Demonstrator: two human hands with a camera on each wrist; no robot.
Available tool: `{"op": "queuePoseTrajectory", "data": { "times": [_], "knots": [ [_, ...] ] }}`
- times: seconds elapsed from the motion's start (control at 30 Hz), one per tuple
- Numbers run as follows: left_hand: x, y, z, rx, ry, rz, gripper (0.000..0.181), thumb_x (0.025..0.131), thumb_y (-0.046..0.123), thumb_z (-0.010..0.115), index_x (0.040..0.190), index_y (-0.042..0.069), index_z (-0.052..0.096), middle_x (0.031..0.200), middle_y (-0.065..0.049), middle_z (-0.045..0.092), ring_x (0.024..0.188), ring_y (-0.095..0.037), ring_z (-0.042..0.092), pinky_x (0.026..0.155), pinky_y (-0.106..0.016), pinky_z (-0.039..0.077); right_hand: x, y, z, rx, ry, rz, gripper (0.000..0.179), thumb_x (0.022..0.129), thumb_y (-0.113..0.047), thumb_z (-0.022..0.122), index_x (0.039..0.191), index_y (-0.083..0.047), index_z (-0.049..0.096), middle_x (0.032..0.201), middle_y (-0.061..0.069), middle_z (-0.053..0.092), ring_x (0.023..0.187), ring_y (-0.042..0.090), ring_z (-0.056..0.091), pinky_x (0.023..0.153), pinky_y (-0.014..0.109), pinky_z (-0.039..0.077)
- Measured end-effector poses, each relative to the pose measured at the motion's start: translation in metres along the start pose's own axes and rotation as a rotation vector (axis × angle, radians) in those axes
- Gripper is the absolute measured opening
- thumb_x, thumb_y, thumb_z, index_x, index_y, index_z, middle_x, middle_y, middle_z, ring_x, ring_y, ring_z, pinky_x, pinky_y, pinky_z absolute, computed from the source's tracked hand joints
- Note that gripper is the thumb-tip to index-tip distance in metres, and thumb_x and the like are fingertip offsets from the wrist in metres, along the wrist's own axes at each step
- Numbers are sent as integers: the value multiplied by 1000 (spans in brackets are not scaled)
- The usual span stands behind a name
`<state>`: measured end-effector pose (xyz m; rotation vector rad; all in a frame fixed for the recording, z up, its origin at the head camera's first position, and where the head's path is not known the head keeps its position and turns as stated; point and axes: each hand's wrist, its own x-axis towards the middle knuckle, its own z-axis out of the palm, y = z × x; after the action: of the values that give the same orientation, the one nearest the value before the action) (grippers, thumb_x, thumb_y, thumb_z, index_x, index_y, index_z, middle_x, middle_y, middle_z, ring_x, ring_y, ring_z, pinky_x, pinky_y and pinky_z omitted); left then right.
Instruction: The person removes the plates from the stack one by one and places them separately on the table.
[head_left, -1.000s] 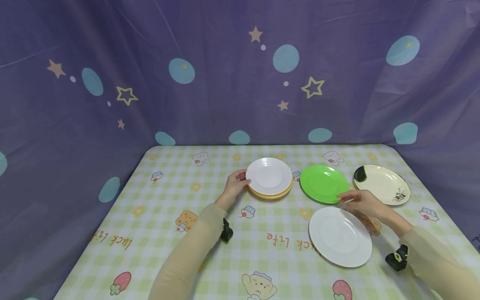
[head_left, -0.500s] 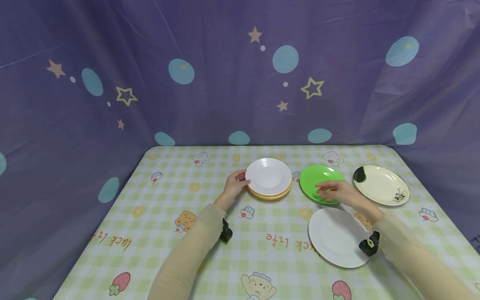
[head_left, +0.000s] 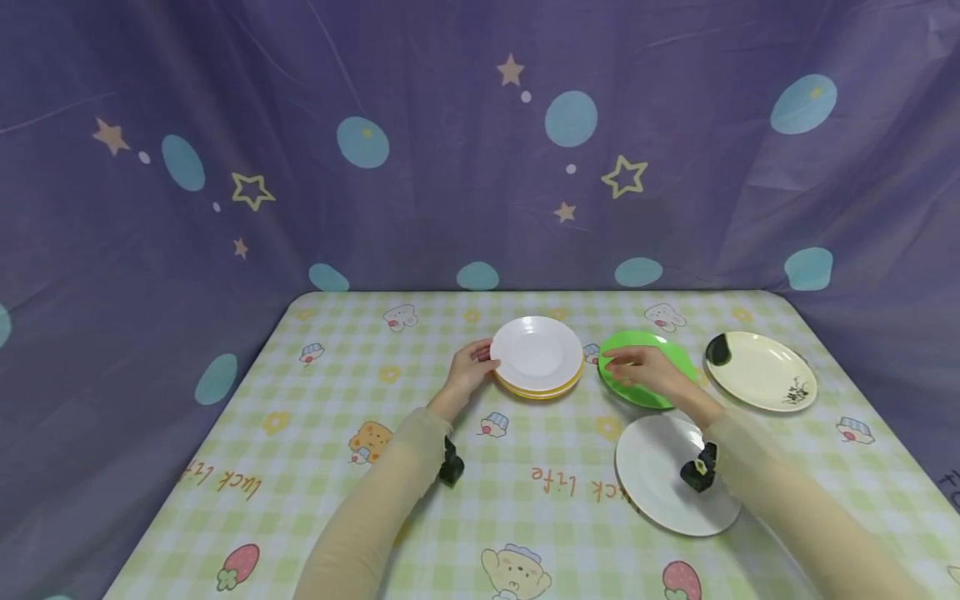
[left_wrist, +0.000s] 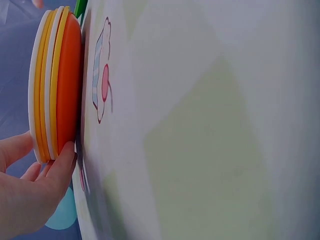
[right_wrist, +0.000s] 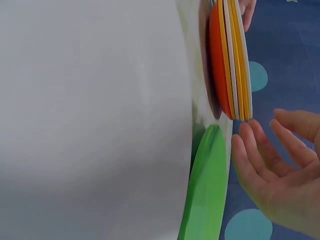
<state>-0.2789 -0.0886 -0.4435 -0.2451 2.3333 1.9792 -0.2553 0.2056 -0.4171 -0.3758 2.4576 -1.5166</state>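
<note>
My left hand (head_left: 467,377) pinches the near left edge of a stack of plates (head_left: 536,354). In the left wrist view its thumb lies at the top rim and its fingers reach beneath. The stack is white on top, with yellow and white rims between and an orange plate (left_wrist: 70,85) at the bottom. My right hand (head_left: 648,371) hovers over the green plate (head_left: 630,340), holding nothing. Its fingers are loosely bent and point toward the stack, as the right wrist view shows them near its lower rims.
A larger white plate (head_left: 660,483) lies in front of the green one, partly under the right wrist. To the right is a cream oval plate (head_left: 757,367) with dark markings. A checked cloth (head_left: 300,517) covers the table, and a purple curtain (head_left: 420,217) hangs behind.
My right hand has moved left from the right edge of the green plate, across it toward the stack. The left hand and the plates stay where they were.
</note>
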Motion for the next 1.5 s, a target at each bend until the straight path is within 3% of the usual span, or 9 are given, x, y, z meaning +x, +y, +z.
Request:
{"op": "queuePoseTrajectory", "data": {
  "times": [0.33,0.73,0.97,1.23,1.5],
  "knots": [
    [0,-1,-1,-8,-9,-6,46,78,-4,60,122,1,50,120,-16,53,110,-25,50,87,-27,47,19,-6,15,102,54,80,39,87,-4,52,122,10,44,112,29,53,95,32,57,77,35,52],
    [-1,0,0,-7,-9,0,47,78,-4,59,123,1,49,120,-16,53,111,-25,49,86,-27,47,34,-7,28,175,133,125,40,85,0,52,123,10,44,116,30,50,90,24,59,80,38,50],
    [1,-2,-1,-8,-11,-1,47,78,-4,60,123,1,49,119,-16,53,110,-24,50,86,-25,47,38,-5,34,188,161,136,43,84,-1,52,124,10,43,116,29,50,77,10,58,76,31,52],
    [0,-1,0,3,-14,-13,47,78,-4,60,124,1,48,120,-16,53,110,-24,50,84,-25,48,40,-4,37,210,179,161,45,83,-3,56,124,10,43,118,29,48,77,11,59,79,31,51],
    [1,-1,0,4,-21,-26,47,78,-2,61,123,2,50,121,-15,52,110,-24,50,84,-25,48,43,-3,41,276,216,190,46,81,1,57,124,10,44,117,28,49,68,1,57,74,25,52]
  ]
}}
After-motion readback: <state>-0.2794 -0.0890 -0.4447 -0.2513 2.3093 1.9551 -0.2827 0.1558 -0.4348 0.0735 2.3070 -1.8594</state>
